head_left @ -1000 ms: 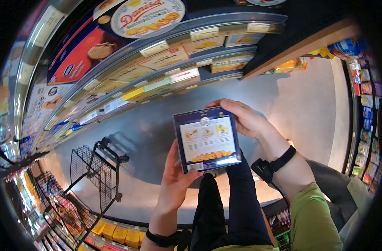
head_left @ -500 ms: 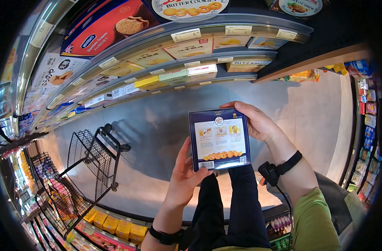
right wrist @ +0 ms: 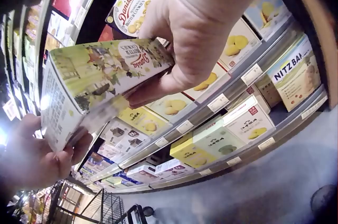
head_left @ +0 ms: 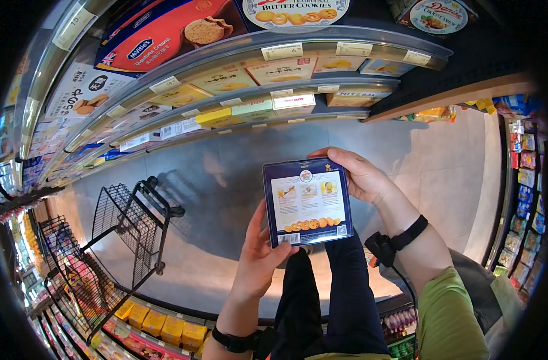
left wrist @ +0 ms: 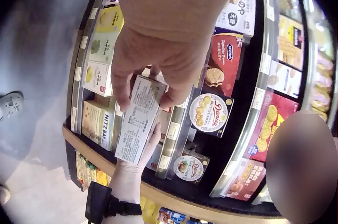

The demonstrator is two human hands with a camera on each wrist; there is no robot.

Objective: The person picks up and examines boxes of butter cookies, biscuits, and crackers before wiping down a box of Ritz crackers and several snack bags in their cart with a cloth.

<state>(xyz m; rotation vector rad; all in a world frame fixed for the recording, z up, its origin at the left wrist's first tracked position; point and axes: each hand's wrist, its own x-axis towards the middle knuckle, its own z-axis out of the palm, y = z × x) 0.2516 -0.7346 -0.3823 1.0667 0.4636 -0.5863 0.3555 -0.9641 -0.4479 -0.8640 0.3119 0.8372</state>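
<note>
Both hands hold a Danisa butter cookie box (head_left: pixel 307 204), its navy back with a white printed panel and a row of cookie pictures facing the head camera. My left hand (head_left: pixel 259 261) grips the lower left corner, thumb on the front near the barcode. At the upper right corner my right hand (head_left: pixel 359 177) pinches the edge. A white side of the box (left wrist: pixel 138 121), covered in small print, shows in the left wrist view. In the right wrist view a patterned side with Danisa lettering on the box (right wrist: pixel 113 71) lies under my right hand (right wrist: pixel 198 31).
Tiered shelves ahead carry a red McVitie's box (head_left: pixel 160 45), another Danisa box (head_left: pixel 295 13) and a NITZBAR box (head_left: pixel 358 98). A black wire shopping cart (head_left: pixel 117 219) stands on the floor to the left. Yellow packs (head_left: pixel 172 330) line a low shelf, and packets hang at the right.
The head view has shifted, so more of the upper shelf shows and its goods lie further right. The box has moved slightly right overall and its glare has lessened. Both hands keep their grip.
</note>
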